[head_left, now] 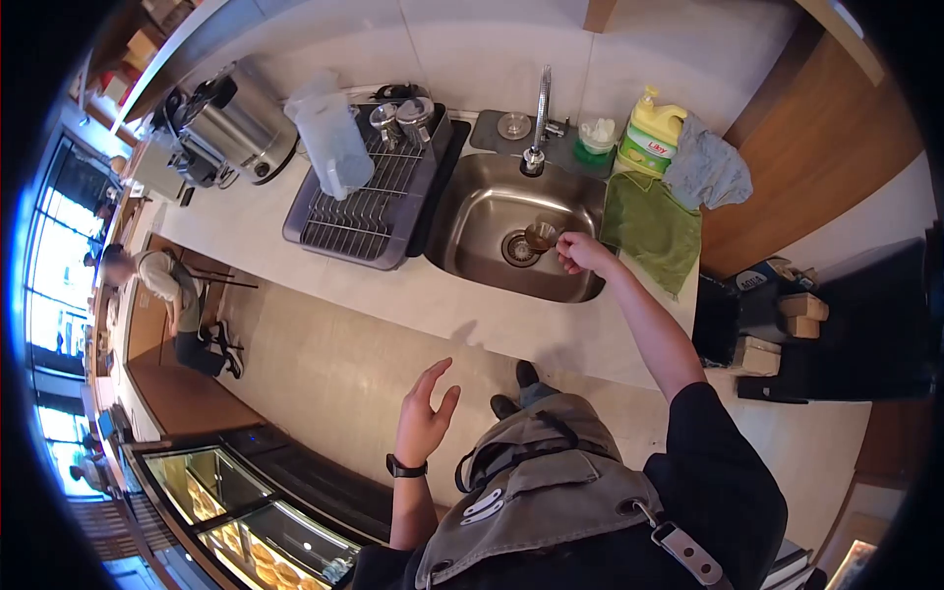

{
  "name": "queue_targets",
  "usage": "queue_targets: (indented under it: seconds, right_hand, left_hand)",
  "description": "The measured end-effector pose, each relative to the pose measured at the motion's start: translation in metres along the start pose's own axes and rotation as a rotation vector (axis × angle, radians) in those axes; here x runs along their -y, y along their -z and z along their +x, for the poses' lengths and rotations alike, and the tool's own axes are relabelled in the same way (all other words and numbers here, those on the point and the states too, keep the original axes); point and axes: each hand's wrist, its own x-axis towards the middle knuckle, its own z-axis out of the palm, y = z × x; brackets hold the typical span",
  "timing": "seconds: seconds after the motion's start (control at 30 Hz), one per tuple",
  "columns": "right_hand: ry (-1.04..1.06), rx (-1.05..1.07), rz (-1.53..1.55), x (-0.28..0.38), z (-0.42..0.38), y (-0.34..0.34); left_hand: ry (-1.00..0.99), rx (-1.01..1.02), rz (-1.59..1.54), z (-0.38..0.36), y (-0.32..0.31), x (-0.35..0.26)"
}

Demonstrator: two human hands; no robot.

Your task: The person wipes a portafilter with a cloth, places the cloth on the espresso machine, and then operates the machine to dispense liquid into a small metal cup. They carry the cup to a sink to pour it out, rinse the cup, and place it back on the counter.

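My right hand [586, 253] is closed on a small, round, brownish see-through cup [540, 236], held over the drain side of the steel sink [472, 221]. Whether the cup contains anything is hard to make out. Behind it, the silver faucet [534, 157] rises from the sink's back edge. My left hand [426, 413], with a dark band on its wrist, hangs in the air in front of the counter. Its fingers are stretched out, the thumb stands apart, and it touches nothing.
Left of the sink, a dish rack [359, 221] carries a clear plastic pitcher [334, 143] and metal-lidded jars [415, 116]. On the right are a yellow soap jug [651, 133], a blue cloth [708, 162] and a green cloth [654, 226]. A person [172, 285] is at far left.
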Motion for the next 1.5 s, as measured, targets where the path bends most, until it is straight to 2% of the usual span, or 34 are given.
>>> queue_targets:
  seconds: [0.33, 0.43, 0.5, 0.53, 0.57, 0.6, 0.7, 0.77, 0.8, 0.83, 0.9, 1.0, 1.07, 1.1, 1.13, 1.2, 1.27, 1.3, 1.4, 1.47, 1.5]
  right_hand:
    - [-0.167, -0.011, -0.055, -0.044, 0.09, 0.013]
    - [-0.205, -0.018, -0.088, -0.054, 0.096, 0.006]
    - [-0.223, -0.038, -0.051, -0.058, 0.1, 0.009]
    - [-0.189, -0.073, -0.131, -0.063, 0.106, 0.006]
    - [-0.155, -0.109, -0.212, -0.069, 0.116, 0.002]
    - [-0.121, -0.146, -0.293, -0.072, 0.121, -0.002]
    - [0.15, -0.421, -1.016, -0.032, 0.092, -0.028]
    - [0.237, -0.346, -1.247, -0.031, 0.1, -0.041]
    - [0.273, -0.303, -1.36, -0.032, 0.103, -0.047]
    - [0.231, -0.316, -1.344, -0.032, 0.102, -0.054]
    - [0.155, -0.341, -1.326, -0.028, 0.101, -0.059]
    - [-0.055, -0.495, -1.078, -0.017, 0.079, -0.064]
    - [-0.056, -0.595, -0.723, -0.025, 0.073, -0.074]
    - [-0.053, -0.637, -0.548, -0.032, 0.073, -0.075]
    - [-0.11, -0.595, -0.253, -0.027, 0.072, -0.076]
    - [-0.205, -0.482, 0.341, -0.006, 0.075, -0.084]
    - [-0.17, -0.499, 0.526, 0.002, 0.091, -0.089]
    - [-0.155, -0.502, 0.621, 0.003, 0.098, -0.092]
    - [-0.181, -0.476, 0.67, -0.004, 0.114, -0.091]
    - [-0.147, -0.453, 0.684, -0.011, 0.119, -0.092]
    - [-0.132, -0.441, 0.689, -0.015, 0.119, -0.092]
  left_hand:
    - [0.033, 0.058, -0.048, 0.08, 0.0, 0.004]
    - [-0.002, 0.087, -0.03, 0.114, 0.004, -0.002]
    - [-0.087, 0.119, -0.017, 0.149, 0.011, -0.012]
    - [-0.126, 0.136, -0.009, 0.169, 0.014, -0.016]
    - [-0.218, 0.149, -0.002, 0.196, 0.014, -0.019]
    - [-0.216, 0.189, -0.1, 0.23, 0.01, -0.019]
    - [-0.269, 0.249, -0.4, 0.348, -0.025, -0.009]
    - [-0.262, 0.333, -0.633, 0.436, -0.068, 0.01]
    - [-0.237, 0.39, -0.564, 0.474, -0.086, 0.012]
    - [-0.21, 0.449, -0.496, 0.507, -0.107, 0.015]
    - [-0.386, 0.473, -0.439, 0.575, -0.175, 0.044]
    - [-0.307, 0.648, -0.271, 0.593, -0.189, 0.004]
    - [-0.34, 0.666, -0.287, 0.604, -0.207, -0.002]
    - [-0.264, 0.715, -0.261, 0.607, -0.21, -0.009]
    - [-0.184, 0.763, -0.232, 0.605, -0.208, -0.017]
    - [-0.408, 0.663, -0.139, 0.613, -0.218, 0.011]
    - [-0.615, 0.618, -0.063, 0.603, -0.211, 0.03]
    - [-0.566, 0.555, -0.179, 0.587, -0.202, 0.036]
    - [-0.154, 0.375, -0.656, 0.553, -0.152, 0.027]
    - [-0.054, 0.125, -0.708, 0.529, -0.139, 0.051]
    - [0.024, 0.104, -0.731, 0.514, -0.14, 0.073]
